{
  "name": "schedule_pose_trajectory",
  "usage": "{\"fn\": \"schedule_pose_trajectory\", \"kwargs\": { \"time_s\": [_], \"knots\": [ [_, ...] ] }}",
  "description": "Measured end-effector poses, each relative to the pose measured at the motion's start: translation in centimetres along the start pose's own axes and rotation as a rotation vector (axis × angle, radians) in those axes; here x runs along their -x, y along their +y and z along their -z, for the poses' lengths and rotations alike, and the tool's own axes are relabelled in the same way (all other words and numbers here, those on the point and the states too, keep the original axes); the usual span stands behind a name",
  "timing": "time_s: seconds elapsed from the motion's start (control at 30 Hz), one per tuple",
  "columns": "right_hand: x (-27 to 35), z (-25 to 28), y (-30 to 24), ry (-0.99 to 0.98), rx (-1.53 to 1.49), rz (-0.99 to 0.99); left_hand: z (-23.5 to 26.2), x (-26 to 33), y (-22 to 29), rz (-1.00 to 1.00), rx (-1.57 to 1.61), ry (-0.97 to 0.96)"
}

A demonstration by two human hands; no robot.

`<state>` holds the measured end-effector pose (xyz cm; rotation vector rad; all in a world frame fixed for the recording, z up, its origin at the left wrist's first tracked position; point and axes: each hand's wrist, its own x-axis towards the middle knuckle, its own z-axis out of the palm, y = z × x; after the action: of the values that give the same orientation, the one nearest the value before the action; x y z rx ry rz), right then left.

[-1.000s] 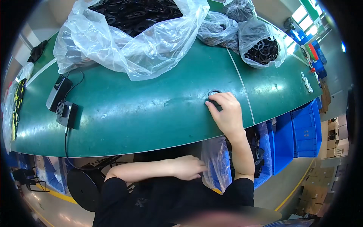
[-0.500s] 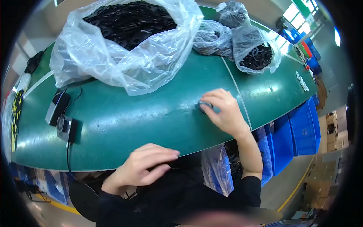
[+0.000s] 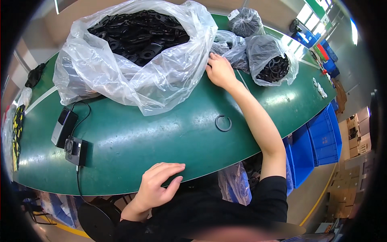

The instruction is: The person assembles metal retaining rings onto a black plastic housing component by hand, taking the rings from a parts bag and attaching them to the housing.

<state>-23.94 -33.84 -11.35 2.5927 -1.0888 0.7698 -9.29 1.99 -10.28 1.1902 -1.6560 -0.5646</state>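
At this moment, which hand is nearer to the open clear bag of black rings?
Right. The right hand is just left of the clear bag of black rings; the left hand is much farther, by the front edge of the green table.

A black top (image 3: 201, 211) with short sleeves (image 3: 276, 193), the fingers (image 3: 171, 169) ungloved.

There are two hands (image 3: 221, 71), one loose ring (image 3: 224, 130), and four filled bags (image 3: 121, 74).
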Motion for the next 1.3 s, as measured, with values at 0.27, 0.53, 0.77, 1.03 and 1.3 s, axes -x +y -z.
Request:
{"fn": "schedule_pose_trajectory", "kwargs": {
  "time_s": [0.27, 0.53, 0.77, 1.03, 1.3],
  "knots": [
    [1.6, 1.3, -3.0, -0.024, 0.066, 0.098, -0.1, -0.2, 0.0, -0.041, -0.042, -0.029],
    [0.8, 3.1, -1.8, 0.168, 0.064, -0.05, -0.4, 0.1, -0.2, -0.062, 0.001, -0.005],
    [-0.4, 1.7, 1.8, 0.17, -0.098, -0.097, -0.3, -0.1, -0.4, -0.084, -0.007, -0.018],
    [-9.1, 7.4, -5.6, 0.365, -0.54, -0.043, -0.1, 0.0, -0.5, -0.088, 0.043, -0.058],
    [-19.9, -3.6, -6.4, -0.115, -0.196, -0.006, 0.0, 0.3, -0.8, -0.051, 0.082, 0.012]
  ]
}}
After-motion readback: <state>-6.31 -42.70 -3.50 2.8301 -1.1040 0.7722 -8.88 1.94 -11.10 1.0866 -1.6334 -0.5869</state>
